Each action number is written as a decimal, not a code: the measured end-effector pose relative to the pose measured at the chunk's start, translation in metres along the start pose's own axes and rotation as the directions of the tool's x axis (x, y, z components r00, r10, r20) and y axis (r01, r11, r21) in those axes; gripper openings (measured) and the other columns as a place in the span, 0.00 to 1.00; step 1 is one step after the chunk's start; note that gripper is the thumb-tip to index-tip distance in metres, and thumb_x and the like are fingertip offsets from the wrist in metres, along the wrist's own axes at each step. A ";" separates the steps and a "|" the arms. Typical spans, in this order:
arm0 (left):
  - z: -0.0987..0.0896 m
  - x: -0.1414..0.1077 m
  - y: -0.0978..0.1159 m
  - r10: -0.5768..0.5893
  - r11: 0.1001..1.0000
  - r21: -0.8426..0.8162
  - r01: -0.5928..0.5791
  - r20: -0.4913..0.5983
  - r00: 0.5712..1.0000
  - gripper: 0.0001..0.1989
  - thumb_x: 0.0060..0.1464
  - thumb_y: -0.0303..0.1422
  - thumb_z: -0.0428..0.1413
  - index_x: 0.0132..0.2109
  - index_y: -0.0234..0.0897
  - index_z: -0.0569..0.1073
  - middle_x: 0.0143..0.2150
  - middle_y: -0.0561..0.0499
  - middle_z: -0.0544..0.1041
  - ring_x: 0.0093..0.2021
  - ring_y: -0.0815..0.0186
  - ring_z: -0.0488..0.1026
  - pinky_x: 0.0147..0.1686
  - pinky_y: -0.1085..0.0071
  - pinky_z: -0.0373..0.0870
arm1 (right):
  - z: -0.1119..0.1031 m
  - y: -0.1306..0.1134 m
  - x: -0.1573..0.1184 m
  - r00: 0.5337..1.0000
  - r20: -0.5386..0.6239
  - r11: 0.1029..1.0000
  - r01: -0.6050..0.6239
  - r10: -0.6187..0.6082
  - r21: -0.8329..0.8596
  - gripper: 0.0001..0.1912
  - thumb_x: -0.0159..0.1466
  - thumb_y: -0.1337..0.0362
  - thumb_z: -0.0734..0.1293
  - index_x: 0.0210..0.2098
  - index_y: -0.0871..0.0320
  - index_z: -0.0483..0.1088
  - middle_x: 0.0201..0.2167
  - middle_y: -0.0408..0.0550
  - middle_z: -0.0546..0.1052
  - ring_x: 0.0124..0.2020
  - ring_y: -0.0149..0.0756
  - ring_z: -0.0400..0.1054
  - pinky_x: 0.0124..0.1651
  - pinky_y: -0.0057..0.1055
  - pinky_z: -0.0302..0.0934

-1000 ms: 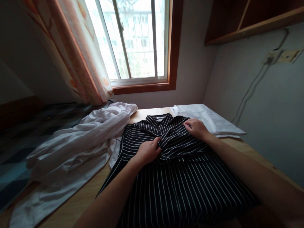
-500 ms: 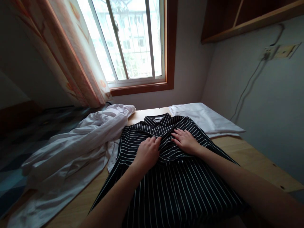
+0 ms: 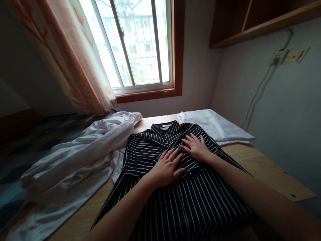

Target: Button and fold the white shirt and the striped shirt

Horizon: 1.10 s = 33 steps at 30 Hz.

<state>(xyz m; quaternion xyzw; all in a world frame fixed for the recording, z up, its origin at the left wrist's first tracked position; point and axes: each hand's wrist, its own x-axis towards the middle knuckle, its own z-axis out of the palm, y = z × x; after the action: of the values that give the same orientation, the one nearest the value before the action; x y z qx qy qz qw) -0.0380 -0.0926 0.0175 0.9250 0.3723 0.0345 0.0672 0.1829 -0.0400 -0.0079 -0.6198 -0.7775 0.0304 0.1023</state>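
Observation:
A black shirt with thin white stripes (image 3: 190, 204) lies spread on a wooden board, its collar (image 3: 165, 128) pointing toward the window. My left hand (image 3: 167, 167) rests on the middle of the shirt, fingers spread and pointing up and to the right. Just beyond it on the right, my right hand (image 3: 196, 147) lies flat on the chest part with its fingers apart. The two hands are close together, and neither grips the cloth. Under them the sleeves appear folded across the front.
Crumpled white cloth (image 3: 82, 150) covers the left side of the wooden board (image 3: 271, 167). A folded white garment (image 3: 213, 125) lies at the back right. Behind are a window (image 3: 135, 43) and a curtain (image 3: 75, 57); a shelf (image 3: 265, 25) hangs at upper right.
My left hand has shifted right and its fingers have opened out flat. My right hand has spread its fingers slightly, staying almost in place. The cloth beneath looks smoother.

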 end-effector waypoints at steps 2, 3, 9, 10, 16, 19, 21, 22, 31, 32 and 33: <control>-0.002 -0.001 0.000 -0.001 1.000 -0.005 0.001 0.014 1.000 0.33 0.66 0.52 0.39 0.71 0.42 0.53 0.74 0.45 0.46 0.74 0.58 0.39 0.70 0.54 0.37 | -0.001 0.012 0.003 0.998 0.019 0.998 -0.060 0.060 -0.006 0.34 0.70 0.41 0.48 0.69 0.49 0.56 0.72 0.47 0.52 0.72 0.50 0.39 0.69 0.60 0.31; -0.002 -0.001 0.000 -0.005 1.000 -0.010 0.005 0.018 1.000 0.32 0.66 0.52 0.40 0.71 0.43 0.53 0.74 0.46 0.46 0.74 0.58 0.39 0.70 0.53 0.38 | -0.001 0.018 0.005 0.995 0.030 0.996 -0.090 0.090 -0.008 0.34 0.70 0.41 0.48 0.69 0.49 0.55 0.72 0.48 0.51 0.72 0.49 0.39 0.69 0.58 0.32; -0.001 -0.002 0.001 -0.009 0.999 -0.032 0.010 0.021 1.000 0.31 0.66 0.52 0.40 0.71 0.46 0.53 0.74 0.47 0.47 0.74 0.57 0.40 0.70 0.50 0.37 | -0.002 0.051 0.014 0.966 0.051 0.967 -0.254 0.255 -0.019 0.35 0.69 0.42 0.49 0.71 0.50 0.51 0.72 0.49 0.50 0.72 0.46 0.40 0.69 0.56 0.36; -0.001 -0.002 0.002 -0.011 0.999 -0.034 0.012 0.026 1.000 0.31 0.66 0.52 0.40 0.71 0.45 0.53 0.74 0.47 0.47 0.74 0.57 0.40 0.70 0.49 0.37 | -0.002 0.054 0.016 0.964 0.053 0.965 -0.261 0.261 -0.021 0.36 0.69 0.42 0.50 0.71 0.51 0.51 0.72 0.49 0.50 0.72 0.46 0.41 0.70 0.54 0.36; -0.005 -0.003 0.005 -0.014 0.998 -0.053 0.016 0.034 0.999 0.30 0.66 0.51 0.42 0.71 0.47 0.54 0.74 0.47 0.49 0.74 0.57 0.41 0.70 0.49 0.39 | -0.003 0.071 0.032 0.936 0.050 0.937 -0.345 0.348 -0.055 0.34 0.70 0.45 0.48 0.70 0.53 0.52 0.72 0.51 0.49 0.72 0.46 0.42 0.70 0.54 0.36; -0.005 -0.002 0.004 -0.007 0.999 -0.053 0.009 0.035 0.999 0.30 0.66 0.51 0.42 0.71 0.46 0.53 0.74 0.47 0.49 0.74 0.57 0.41 0.70 0.49 0.39 | -0.004 0.077 0.040 0.924 0.057 0.925 -0.375 0.378 -0.060 0.33 0.70 0.45 0.48 0.70 0.51 0.52 0.73 0.49 0.49 0.72 0.47 0.43 0.68 0.59 0.37; -0.004 -0.002 0.004 -0.003 0.999 -0.049 0.005 0.037 0.999 0.31 0.66 0.51 0.42 0.71 0.46 0.53 0.74 0.47 0.49 0.74 0.57 0.41 0.70 0.49 0.39 | -0.003 0.081 0.044 0.919 0.046 0.920 -0.389 0.391 -0.049 0.33 0.70 0.45 0.48 0.70 0.49 0.52 0.72 0.49 0.51 0.71 0.48 0.44 0.68 0.61 0.38; -0.004 -0.002 0.003 0.000 0.999 -0.047 0.002 0.037 0.999 0.31 0.66 0.51 0.41 0.71 0.45 0.53 0.74 0.47 0.48 0.74 0.57 0.41 0.70 0.49 0.39 | -0.003 0.082 0.046 0.915 0.027 0.915 -0.402 0.403 -0.042 0.33 0.70 0.46 0.48 0.70 0.49 0.53 0.72 0.49 0.52 0.71 0.48 0.45 0.67 0.61 0.38; -0.008 -0.001 0.002 0.012 0.994 -0.111 -0.013 -0.007 1.000 0.30 0.65 0.50 0.46 0.69 0.46 0.57 0.72 0.51 0.55 0.73 0.56 0.46 0.69 0.48 0.42 | -0.013 0.087 0.049 0.896 -0.165 0.911 -0.401 0.412 0.100 0.23 0.69 0.56 0.55 0.57 0.54 0.71 0.61 0.53 0.70 0.61 0.49 0.61 0.63 0.51 0.53; -0.008 -0.001 0.002 0.013 0.993 -0.119 -0.016 -0.020 1.000 0.30 0.64 0.50 0.47 0.69 0.47 0.59 0.72 0.51 0.57 0.72 0.56 0.48 0.69 0.48 0.44 | -0.018 0.084 0.046 0.908 -0.193 0.928 -0.357 0.371 0.104 0.22 0.69 0.56 0.56 0.56 0.55 0.72 0.61 0.54 0.70 0.62 0.49 0.60 0.63 0.49 0.53; -0.008 0.000 0.001 0.014 0.992 -0.122 -0.018 -0.031 0.999 0.29 0.64 0.50 0.48 0.68 0.47 0.60 0.71 0.51 0.58 0.72 0.56 0.50 0.69 0.48 0.45 | -0.023 0.078 0.042 0.922 -0.224 0.949 -0.300 0.316 0.101 0.23 0.70 0.55 0.56 0.56 0.56 0.72 0.62 0.54 0.69 0.64 0.49 0.59 0.64 0.47 0.53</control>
<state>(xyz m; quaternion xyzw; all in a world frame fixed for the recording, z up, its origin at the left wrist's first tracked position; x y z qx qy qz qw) -0.0382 -0.0930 0.0257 0.9215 0.3631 0.0717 0.1178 0.2536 0.0173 0.0059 -0.7297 -0.6512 -0.0028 0.2085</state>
